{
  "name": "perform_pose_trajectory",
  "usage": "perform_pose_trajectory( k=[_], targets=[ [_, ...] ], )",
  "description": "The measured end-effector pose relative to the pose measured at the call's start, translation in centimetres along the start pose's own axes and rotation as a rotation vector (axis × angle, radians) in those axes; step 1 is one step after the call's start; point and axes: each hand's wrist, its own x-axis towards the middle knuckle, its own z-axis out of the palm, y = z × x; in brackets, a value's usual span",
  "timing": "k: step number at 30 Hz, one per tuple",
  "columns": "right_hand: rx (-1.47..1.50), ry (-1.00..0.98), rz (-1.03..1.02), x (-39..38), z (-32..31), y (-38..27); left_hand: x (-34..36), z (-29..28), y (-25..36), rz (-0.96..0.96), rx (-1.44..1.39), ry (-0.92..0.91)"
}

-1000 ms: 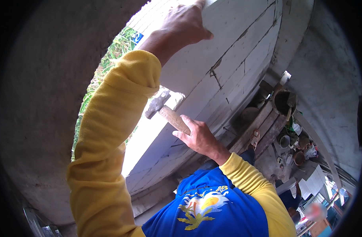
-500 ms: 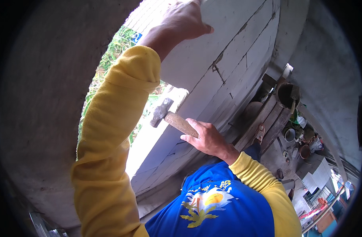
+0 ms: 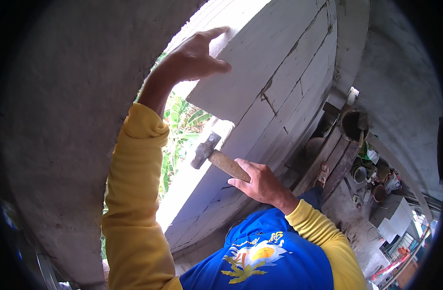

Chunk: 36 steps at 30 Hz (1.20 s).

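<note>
My right hand (image 3: 264, 182) is wrapped around the wooden handle of a hammer (image 3: 221, 158). Its dark metal head points up and left, in front of the gap in the wall. Farther up, my left hand (image 3: 195, 57) has thumb and forefinger spread, with nothing between them. It is by the upper edge of the light block wall (image 3: 250, 72); whether the fingertips rest on that edge I cannot tell. Several joints and ragged dark cracks run across the blocks.
A rough grey wall (image 3: 62, 121) rises close on the left, and green leaves (image 3: 175, 125) show through the opening. Down on the right are wooden planks (image 3: 335, 164) with my shoe (image 3: 323, 174) on them, a bucket (image 3: 351, 124) and scattered pails and rubble.
My left hand has come back along the block's upper edge, down and to the left in view, its fingers more spread. The hammer stays in my right hand, and the view has shifted slightly.
</note>
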Motion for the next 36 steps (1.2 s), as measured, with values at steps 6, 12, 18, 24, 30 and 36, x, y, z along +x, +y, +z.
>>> perform_pose_trajectory(
  k=[6,12,18,24,30,36],
  targets=[
    [-0.02,0.047,-0.051,-0.6,0.0,0.0,0.5,-0.4,-2.0,0.061,-0.283,0.355],
    [-0.067,0.048,-0.088,-0.6,-0.1,0.5,0.8,1.7,1.6,-0.029,0.008,0.19],
    [-0.038,0.033,0.014,0.1,0.1,0.2,0.1,3.5,3.8,-0.022,0.179,0.222],
    [-0.066,-0.062,-0.014,0.8,1.0,0.1,0.6,2.8,5.5,-0.093,0.061,0.174],
    [-0.027,-0.059,-0.004,2.0,-0.1,0.0,0.5,3.2,4.1,-0.044,0.095,0.201],
    [-0.023,0.014,0.019,2.2,0.8,0.9,1.4,3.6,4.8,-0.052,0.124,0.211]
  ],
)
